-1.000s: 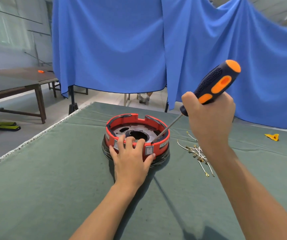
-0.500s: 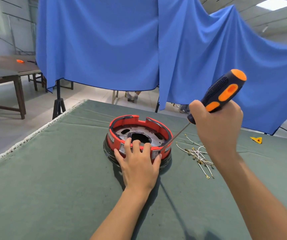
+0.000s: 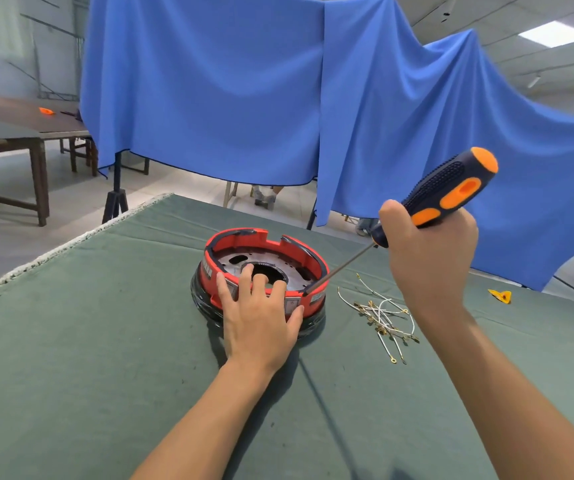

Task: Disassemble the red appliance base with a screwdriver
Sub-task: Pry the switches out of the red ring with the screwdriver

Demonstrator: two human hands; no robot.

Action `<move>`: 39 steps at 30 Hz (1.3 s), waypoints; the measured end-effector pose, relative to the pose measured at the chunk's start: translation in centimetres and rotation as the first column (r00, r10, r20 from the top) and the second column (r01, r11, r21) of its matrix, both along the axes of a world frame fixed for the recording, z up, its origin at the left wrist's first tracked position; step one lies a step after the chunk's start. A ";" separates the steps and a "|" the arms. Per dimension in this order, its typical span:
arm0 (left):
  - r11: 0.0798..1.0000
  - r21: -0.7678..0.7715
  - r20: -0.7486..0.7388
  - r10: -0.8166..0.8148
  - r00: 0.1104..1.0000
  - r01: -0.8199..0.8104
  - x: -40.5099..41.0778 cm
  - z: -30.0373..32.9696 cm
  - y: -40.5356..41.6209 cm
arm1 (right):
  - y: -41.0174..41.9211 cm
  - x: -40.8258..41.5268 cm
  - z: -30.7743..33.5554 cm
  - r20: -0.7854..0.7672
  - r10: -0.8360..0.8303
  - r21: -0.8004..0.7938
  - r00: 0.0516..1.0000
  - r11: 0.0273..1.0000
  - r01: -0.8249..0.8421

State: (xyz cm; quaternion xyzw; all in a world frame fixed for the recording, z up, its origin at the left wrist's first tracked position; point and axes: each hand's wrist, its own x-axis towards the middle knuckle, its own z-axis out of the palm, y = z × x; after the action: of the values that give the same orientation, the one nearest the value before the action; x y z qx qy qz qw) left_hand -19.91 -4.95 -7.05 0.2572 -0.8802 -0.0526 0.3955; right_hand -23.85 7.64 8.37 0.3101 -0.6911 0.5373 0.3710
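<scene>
gripping the round red plastic appliance base with its dark lower ring [image 3: 261, 268], your left hand [image 3: 261, 320] lies over the near rim, fingers curled over the edge into the metal-floored interior, thumb against the outer wall. the base sits on the green cloth-covered table [image 3: 71, 341], near its middle. small grey labels show on the red wall, beside your fingers and at the right near the tool tip, but their writing is too small to read. your right hand [image 3: 431, 258] is wrapped tight around the black and orange handled screwdriver [image 3: 441, 195], the thin shaft slanting down and left so the tip meets the base's near right rim. a loose bundle of white wires with brass terminals [image 3: 382, 317] lies just right of the base, and a small yellow piece [image 3: 500, 295] lies further right. against half a second ago, the hands and tool sit much the same; the blue draped cloth [image 3: 244, 98] behind fills more of the view.
</scene>
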 end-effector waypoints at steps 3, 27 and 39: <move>1.000 0.002 -0.016 -0.021 1.000 0.021 0.3 0.0 0.1 | 0.1 -0.2 -0.4 -0.008 0.034 0.007 0.999 0.999 -0.034; 0.999 0.035 -0.006 0.008 1.000 -0.008 0.3 0.1 0.3 | -0.3 -0.2 -0.4 0.013 0.013 -0.018 1.000 1.000 -0.013; 0.999 0.046 0.000 0.011 1.000 -0.011 0.3 0.3 0.4 | -1.0 0.5 -0.3 0.000 0.079 0.036 0.997 0.996 -0.079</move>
State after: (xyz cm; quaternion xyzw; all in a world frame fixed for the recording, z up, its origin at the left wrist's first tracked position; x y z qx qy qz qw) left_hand -19.61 -4.54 -6.79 0.2710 -0.8772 -0.0706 0.3900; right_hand -23.36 6.61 8.05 0.3442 -0.6877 0.5385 0.3445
